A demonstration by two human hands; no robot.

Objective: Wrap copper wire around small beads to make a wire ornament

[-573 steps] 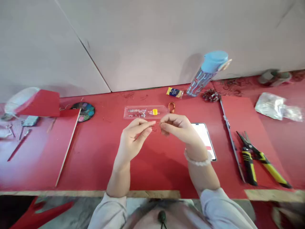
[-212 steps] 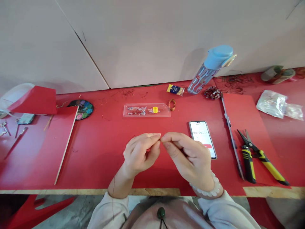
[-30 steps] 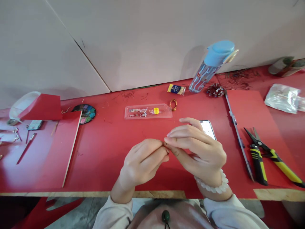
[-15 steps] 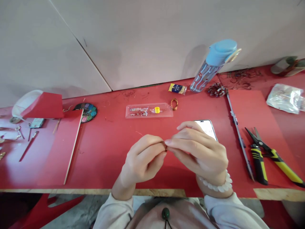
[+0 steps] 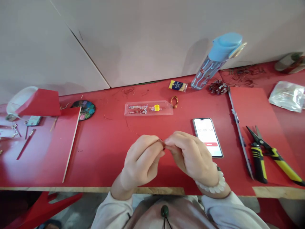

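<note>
Place: a craft workspace, most likely a small jewellery or handicraft workshop. Whether it sits in a home or a business cannot be told.

Evidence:
- Long red-topped bench (image 5: 100, 165) with a raw wooden front edge, set against a plain pale panel wall (image 5: 147, 41) with a visible joint.
- Clear tray (image 5: 168, 112) of small beads (image 5: 137, 109); yellow-handled shears (image 5: 261, 142); thread scraps (image 5: 241, 71) along the back; clear plastic bag (image 5: 287, 96).
- Fine reddish strand (image 5: 163, 145) pinched between left hand (image 5: 143, 160) and right hand (image 5: 193, 156): handwork.
- Everyday items mixed in: blue-lidded bottle (image 5: 216, 60), phone (image 5: 208, 137) showing a running-timer layout.
- Below: grey floor (image 5: 77, 211), red plastic seat (image 5: 54, 210).
</note>
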